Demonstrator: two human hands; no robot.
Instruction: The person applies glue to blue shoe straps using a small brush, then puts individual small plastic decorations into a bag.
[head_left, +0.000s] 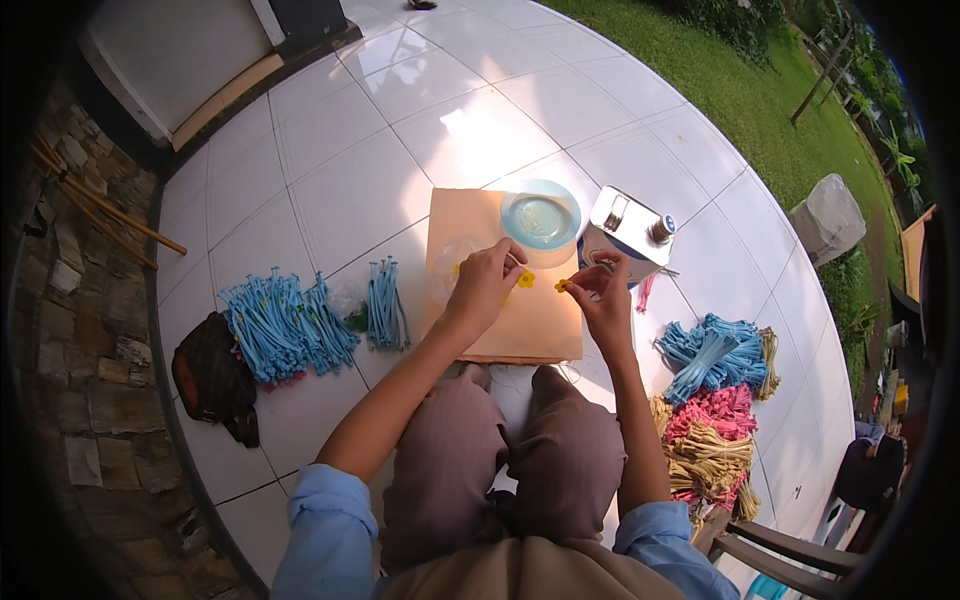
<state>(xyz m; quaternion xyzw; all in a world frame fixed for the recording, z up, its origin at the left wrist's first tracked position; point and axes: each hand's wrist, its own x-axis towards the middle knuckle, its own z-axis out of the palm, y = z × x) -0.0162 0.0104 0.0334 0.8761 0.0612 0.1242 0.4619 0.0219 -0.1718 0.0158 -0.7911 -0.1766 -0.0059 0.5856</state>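
My right hand [606, 296] pinches a small yellow flower [562, 285] between thumb and fingertips, above the right edge of a tan board [500, 335]. My left hand [488, 284] is closed in a pinch over the board's middle. What its fingertips hold is too small to make out. Just right of those fingertips is a second yellow flower [526, 280]; whether it hangs or lies on the board is unclear. A bit of yellow also shows left of my left hand, beside a clear plastic piece partly hidden by it. Beyond both hands sits a round pale-blue translucent dish [541, 216].
Right of the board stands a white-topped tin [630, 228] with spools on it. Blue stem bundles [285, 325] lie left, beside a dark bag [215, 372]. More blue bundles [715, 350], pink and beige ones [708, 450] lie right, near a wooden chair [780, 555].
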